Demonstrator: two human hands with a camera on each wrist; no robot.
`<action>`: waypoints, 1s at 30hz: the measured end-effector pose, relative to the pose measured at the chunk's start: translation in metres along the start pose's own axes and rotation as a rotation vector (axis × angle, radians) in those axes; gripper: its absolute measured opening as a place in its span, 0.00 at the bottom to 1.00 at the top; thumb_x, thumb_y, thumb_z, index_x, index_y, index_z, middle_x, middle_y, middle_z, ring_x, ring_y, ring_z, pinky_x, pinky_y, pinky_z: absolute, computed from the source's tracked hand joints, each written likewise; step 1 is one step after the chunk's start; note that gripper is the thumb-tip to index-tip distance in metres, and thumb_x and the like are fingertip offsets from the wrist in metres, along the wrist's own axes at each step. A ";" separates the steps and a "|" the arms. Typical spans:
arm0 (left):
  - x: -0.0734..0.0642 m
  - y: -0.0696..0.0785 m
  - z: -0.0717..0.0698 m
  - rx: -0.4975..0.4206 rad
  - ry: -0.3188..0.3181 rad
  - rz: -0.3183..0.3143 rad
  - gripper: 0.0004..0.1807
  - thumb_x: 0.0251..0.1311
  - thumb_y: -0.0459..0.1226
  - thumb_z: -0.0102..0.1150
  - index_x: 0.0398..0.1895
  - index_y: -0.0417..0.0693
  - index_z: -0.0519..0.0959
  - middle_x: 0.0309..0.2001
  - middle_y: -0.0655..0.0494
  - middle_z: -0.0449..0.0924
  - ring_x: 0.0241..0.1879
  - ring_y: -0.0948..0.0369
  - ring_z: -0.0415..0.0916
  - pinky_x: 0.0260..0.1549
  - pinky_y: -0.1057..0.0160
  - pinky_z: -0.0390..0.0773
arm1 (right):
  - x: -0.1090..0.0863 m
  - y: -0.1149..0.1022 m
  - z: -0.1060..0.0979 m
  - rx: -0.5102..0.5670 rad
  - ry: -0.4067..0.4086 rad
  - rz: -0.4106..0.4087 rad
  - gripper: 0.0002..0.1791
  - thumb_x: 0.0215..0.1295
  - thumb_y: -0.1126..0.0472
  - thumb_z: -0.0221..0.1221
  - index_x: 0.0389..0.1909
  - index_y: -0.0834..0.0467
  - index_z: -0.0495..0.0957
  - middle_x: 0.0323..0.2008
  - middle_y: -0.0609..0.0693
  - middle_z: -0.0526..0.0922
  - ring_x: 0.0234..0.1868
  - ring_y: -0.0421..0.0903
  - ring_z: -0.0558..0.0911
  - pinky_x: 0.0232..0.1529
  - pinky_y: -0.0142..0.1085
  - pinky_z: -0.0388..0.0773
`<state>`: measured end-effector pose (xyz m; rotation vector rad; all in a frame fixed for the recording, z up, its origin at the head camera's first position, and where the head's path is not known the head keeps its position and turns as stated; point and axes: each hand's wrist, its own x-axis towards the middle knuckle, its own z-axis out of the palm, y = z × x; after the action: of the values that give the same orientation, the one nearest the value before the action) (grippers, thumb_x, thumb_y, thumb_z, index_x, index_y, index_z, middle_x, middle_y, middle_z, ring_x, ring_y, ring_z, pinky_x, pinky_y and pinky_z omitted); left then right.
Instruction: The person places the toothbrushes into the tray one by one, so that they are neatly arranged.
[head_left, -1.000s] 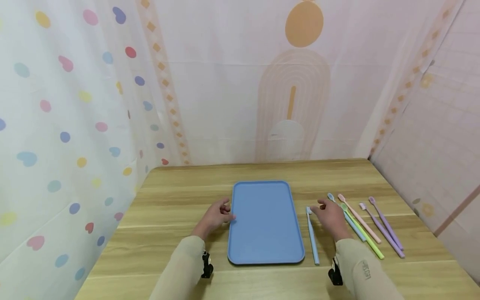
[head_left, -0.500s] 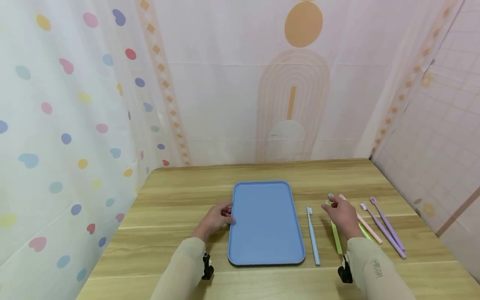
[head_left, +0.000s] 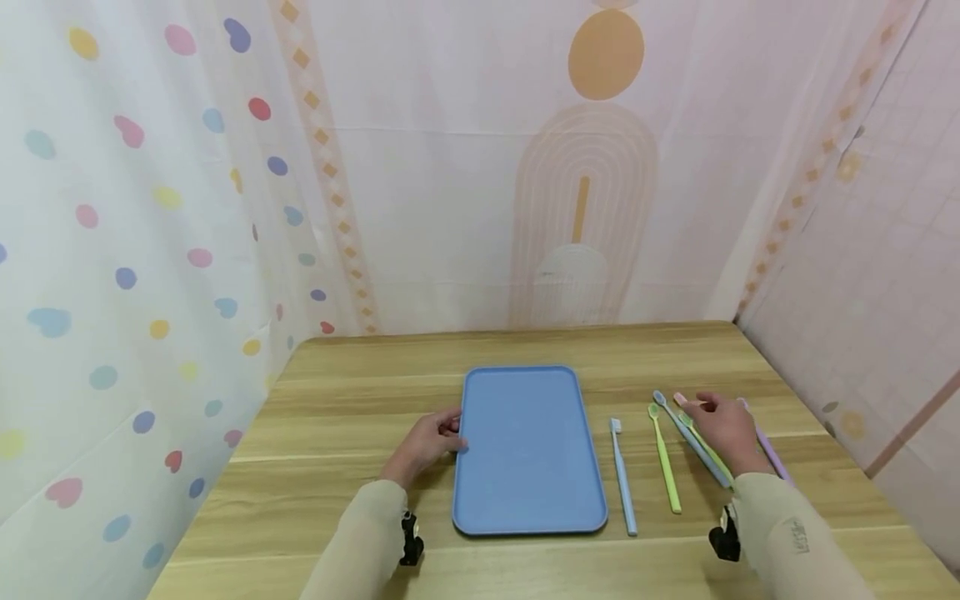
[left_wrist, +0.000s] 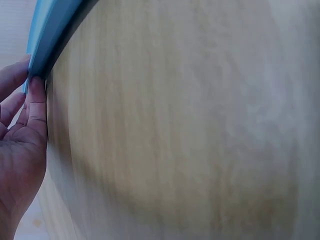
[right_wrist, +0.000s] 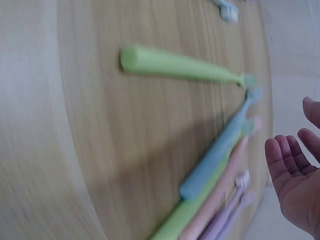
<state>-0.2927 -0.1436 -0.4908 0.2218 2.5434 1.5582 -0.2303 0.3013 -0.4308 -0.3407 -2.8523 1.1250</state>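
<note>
My left hand (head_left: 426,443) pinches the left rim of the blue tray (head_left: 528,454), thumb on one side and fingers on the other in the left wrist view. Over the toothbrushes at right hovers my right hand (head_left: 726,427); the right wrist view shows it holding nothing, fingers apart from the brushes. A light blue toothbrush (head_left: 622,479) lies alone beside the tray, then a lime green toothbrush (head_left: 665,467). A second blue toothbrush (right_wrist: 215,155), another green toothbrush (right_wrist: 180,220) and a pink toothbrush (right_wrist: 215,197) lie close together. Two purple toothbrushes (right_wrist: 227,217) are partly hidden by the hand in the head view.
Everything lies on a wood-grain table (head_left: 360,375). A patterned curtain (head_left: 450,208) hangs behind its far edge, with dotted cloth (head_left: 172,250) at left and another cloth panel (head_left: 892,292) at right.
My right hand has moved right, from the single blue toothbrush past the green one to the grouped brushes. One green toothbrush now lies apart, left of the group. The left hand stays at the tray.
</note>
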 end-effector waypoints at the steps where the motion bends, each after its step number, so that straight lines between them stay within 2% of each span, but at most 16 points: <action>1: 0.000 -0.001 0.000 -0.001 -0.003 -0.002 0.32 0.54 0.23 0.66 0.65 0.32 0.71 0.41 0.48 0.77 0.40 0.56 0.72 0.40 0.61 0.75 | 0.000 0.003 -0.004 0.005 -0.003 0.013 0.35 0.75 0.47 0.49 0.66 0.75 0.64 0.58 0.75 0.71 0.55 0.69 0.73 0.51 0.57 0.71; 8: -0.002 -0.005 -0.005 0.005 -0.003 0.007 0.32 0.55 0.23 0.66 0.65 0.30 0.70 0.42 0.46 0.76 0.41 0.55 0.72 0.41 0.62 0.74 | 0.000 0.023 -0.031 0.015 0.027 0.024 0.34 0.76 0.49 0.48 0.66 0.76 0.63 0.59 0.76 0.69 0.56 0.69 0.71 0.52 0.57 0.70; 15: -0.004 -0.007 -0.007 0.008 0.002 -0.001 0.32 0.55 0.24 0.67 0.65 0.31 0.71 0.43 0.47 0.76 0.42 0.55 0.72 0.42 0.61 0.73 | 0.000 0.049 -0.056 -0.026 0.060 0.019 0.34 0.76 0.50 0.47 0.63 0.78 0.64 0.58 0.78 0.68 0.56 0.73 0.70 0.52 0.59 0.69; 19: -0.005 -0.005 -0.007 -0.007 -0.006 -0.020 0.32 0.55 0.24 0.66 0.66 0.31 0.70 0.43 0.47 0.76 0.43 0.55 0.71 0.42 0.61 0.73 | -0.002 0.065 -0.067 -0.042 0.039 0.037 0.34 0.76 0.49 0.47 0.63 0.78 0.63 0.60 0.78 0.67 0.58 0.75 0.68 0.53 0.60 0.69; 23: -0.007 -0.004 -0.008 -0.018 -0.018 -0.036 0.32 0.56 0.24 0.66 0.66 0.31 0.70 0.44 0.47 0.75 0.43 0.55 0.71 0.42 0.61 0.73 | -0.005 0.076 -0.069 -0.027 0.001 0.038 0.36 0.76 0.48 0.48 0.63 0.80 0.62 0.59 0.79 0.68 0.56 0.75 0.69 0.52 0.60 0.70; 26: -0.007 -0.005 -0.009 -0.017 -0.014 -0.038 0.32 0.55 0.24 0.67 0.66 0.31 0.71 0.44 0.47 0.76 0.43 0.55 0.71 0.42 0.61 0.73 | -0.007 0.082 -0.064 -0.016 -0.021 0.034 0.35 0.76 0.49 0.48 0.63 0.80 0.63 0.57 0.79 0.70 0.52 0.71 0.74 0.46 0.53 0.75; 30: -0.008 -0.006 -0.011 -0.029 -0.001 -0.043 0.32 0.55 0.23 0.67 0.65 0.31 0.71 0.43 0.47 0.76 0.42 0.55 0.72 0.41 0.62 0.73 | -0.009 0.088 -0.055 0.060 -0.026 0.082 0.36 0.74 0.49 0.51 0.63 0.80 0.63 0.57 0.77 0.70 0.48 0.63 0.78 0.36 0.39 0.77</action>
<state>-0.2873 -0.1579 -0.4907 0.1633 2.5061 1.5782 -0.1979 0.3980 -0.4501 -0.4465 -2.8438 1.2352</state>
